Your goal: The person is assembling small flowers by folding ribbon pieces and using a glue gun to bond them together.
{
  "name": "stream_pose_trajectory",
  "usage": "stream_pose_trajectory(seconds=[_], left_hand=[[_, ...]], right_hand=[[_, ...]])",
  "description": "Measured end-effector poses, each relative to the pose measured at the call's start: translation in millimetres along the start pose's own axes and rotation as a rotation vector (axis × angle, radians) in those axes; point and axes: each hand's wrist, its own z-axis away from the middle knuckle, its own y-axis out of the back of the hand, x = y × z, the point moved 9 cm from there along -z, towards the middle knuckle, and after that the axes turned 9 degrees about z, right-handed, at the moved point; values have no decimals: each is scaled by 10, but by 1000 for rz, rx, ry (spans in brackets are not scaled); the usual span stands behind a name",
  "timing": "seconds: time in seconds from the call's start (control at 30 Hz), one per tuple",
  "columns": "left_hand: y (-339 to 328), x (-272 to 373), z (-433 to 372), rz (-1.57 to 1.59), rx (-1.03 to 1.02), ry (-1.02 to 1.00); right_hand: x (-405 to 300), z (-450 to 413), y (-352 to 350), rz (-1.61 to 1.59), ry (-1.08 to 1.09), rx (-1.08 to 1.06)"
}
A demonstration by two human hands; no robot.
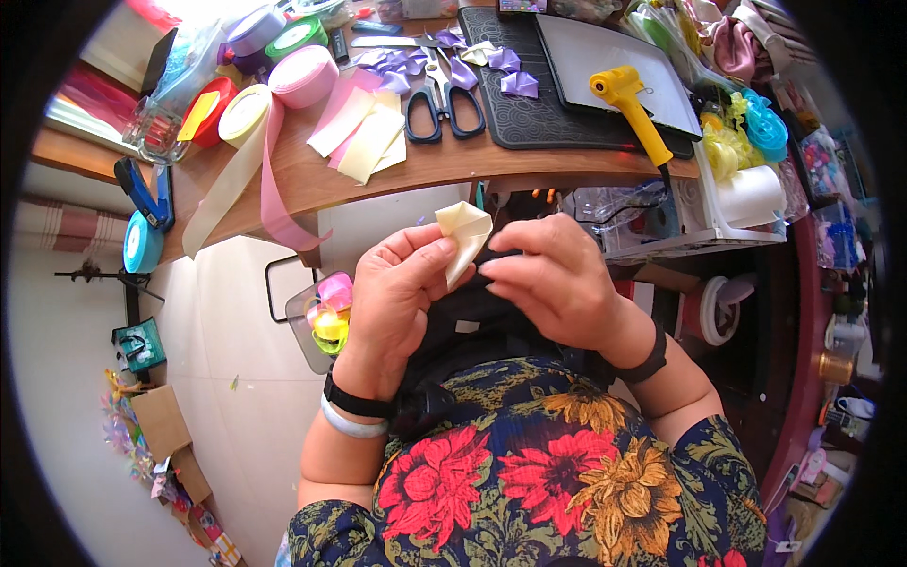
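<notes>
Between the thumb and fingers of my left hand (404, 283) is a folded piece of cream satin ribbon (465, 230), its top spread into a pleated, petal-like shape. My right hand (560, 273) is just to the right of it, fingers curled and apart, with nothing visible in them. Whether a right fingertip touches the ribbon's lower edge I cannot tell. Both hands are over my lap, in front of the table edge. On the table beyond them lie cut cream ribbon pieces (368, 145), pink ribbon pieces (340, 117), and scissors (441, 99) with dark handles, spread apart.
Folded purple ribbon pieces (519, 84) lie on a black patterned mat (510, 120). A yellow hot glue gun (634, 113) rests on a white tray (602, 49). Ribbon rolls (305, 76) and a blue stapler (145, 195) stand at left. Loose pink ribbon (273, 205) hangs over the table edge.
</notes>
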Motion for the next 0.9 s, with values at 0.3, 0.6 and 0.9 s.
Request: stream_pose_trajectory(seconds=[0.3,0.6,0.9], left_hand=[[-32,-133,15,152,5,105],[-87,-82,41,124,-23,49],[-60,-8,48,82,-24,-34]], right_hand=[[-224,75,-107,453,269,89],[172,24,-153,-70,-218,54],[228,-9,-193,-138,-350,53]])
